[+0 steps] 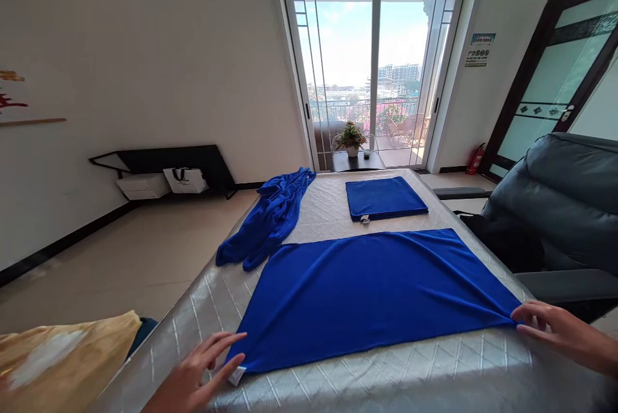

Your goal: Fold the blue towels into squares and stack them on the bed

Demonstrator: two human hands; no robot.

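Note:
A large blue towel (371, 297) lies spread across the padded silver table cover (410, 368), folds fanning out from its right corner. My right hand (555, 329) pinches that near right corner between thumb and fingers. At the near left corner my left hand (203, 365) has thumb and fingers apart, over the towel's edge beside a white label (236, 375). Farther back sits a neatly folded stack of blue cloth (386, 197) with a white tag on its front edge. To its left is a crumpled heap of blue cloth (273, 217).
A dark padded armchair (574, 194) stands close on the right. At the lower left is a yellow cloth item (72, 348) beside the table. A potted plant (351, 137) stands on a small table beyond the far edge, before glass sliding doors.

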